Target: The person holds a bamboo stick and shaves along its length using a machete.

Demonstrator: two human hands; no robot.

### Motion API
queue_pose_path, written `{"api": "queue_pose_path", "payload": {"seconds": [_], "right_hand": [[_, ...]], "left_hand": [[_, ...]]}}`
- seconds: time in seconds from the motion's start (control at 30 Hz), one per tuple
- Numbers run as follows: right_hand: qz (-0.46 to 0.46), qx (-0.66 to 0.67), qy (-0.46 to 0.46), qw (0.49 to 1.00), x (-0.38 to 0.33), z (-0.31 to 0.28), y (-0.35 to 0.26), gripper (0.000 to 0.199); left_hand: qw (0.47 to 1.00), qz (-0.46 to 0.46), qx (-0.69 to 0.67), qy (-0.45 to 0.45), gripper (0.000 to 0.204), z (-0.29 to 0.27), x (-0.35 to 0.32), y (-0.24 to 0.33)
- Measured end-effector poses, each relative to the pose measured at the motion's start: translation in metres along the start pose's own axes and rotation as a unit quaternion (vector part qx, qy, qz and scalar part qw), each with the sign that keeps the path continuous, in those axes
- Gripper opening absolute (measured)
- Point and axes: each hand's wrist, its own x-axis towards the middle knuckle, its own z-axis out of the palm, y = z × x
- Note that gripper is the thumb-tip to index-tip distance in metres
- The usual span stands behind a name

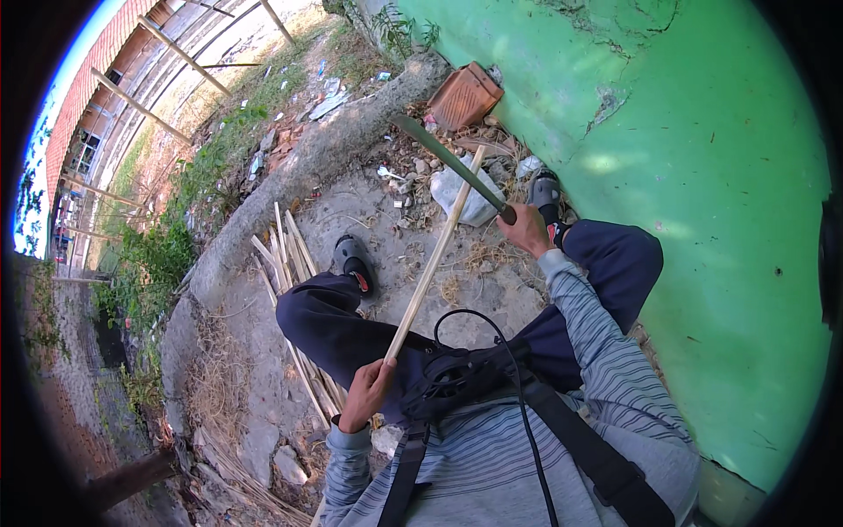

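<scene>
My left hand (pixel 367 393) is closed around the near end of a long, pale split strip of bamboo or wood (pixel 424 288). The strip slants up and away from my lap, its far end over a pale grey stone (pixel 478 211). In my right hand (pixel 525 230) is the handle of a machete (pixel 439 147), its long dark blade pointing up and to the left. The blade crosses the strip near its far end; whether the two touch I cannot tell. My legs are bent and spread on either side of the strip.
A pile of similar strips (pixel 304 250) lies beside and under my left leg. A green wall (pixel 702 290) rises close on my right. Reddish clay tiles (pixel 467 95) lean at its foot. A low rough concrete curb (pixel 307 145) curves along the left. A black cable (pixel 531 422) loops over my lap.
</scene>
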Motion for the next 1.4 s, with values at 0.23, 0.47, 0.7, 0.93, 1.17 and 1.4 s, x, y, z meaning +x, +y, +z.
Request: {"api": "queue_pose_path", "payload": {"seconds": [0.23,0.47,0.7,0.93,1.17,1.4], "right_hand": [[-0.058,-0.011,-0.068,0.996,-0.002,-0.007,-0.016,0.024],[-0.062,0.022,-0.083,0.994,-0.002,-0.002,-0.007,0.027],[-0.039,-0.004,-0.035,0.999,0.021,-0.004,0.021,0.024],[-0.092,0.055,-0.082,0.991,0.001,0.013,-0.005,0.026],[0.100,-0.059,-0.027,0.993,0.039,0.000,0.062,0.027],[0.109,0.075,0.008,0.991,0.029,-0.005,0.006,0.035]], "left_hand": [[0.997,0.060,0.052,0.014,0.048,0.000,0.002,0.002],[0.997,0.031,0.076,0.010,0.049,-0.001,-0.005,-0.008],[0.996,0.039,0.084,0.016,0.049,-0.008,-0.020,-0.008],[0.996,0.024,0.084,0.026,0.050,-0.004,-0.021,-0.003],[0.998,-0.010,0.069,-0.002,0.049,-0.036,-0.033,-0.019],[0.966,0.061,0.197,0.156,0.048,-0.042,-0.021,0.007]]}}
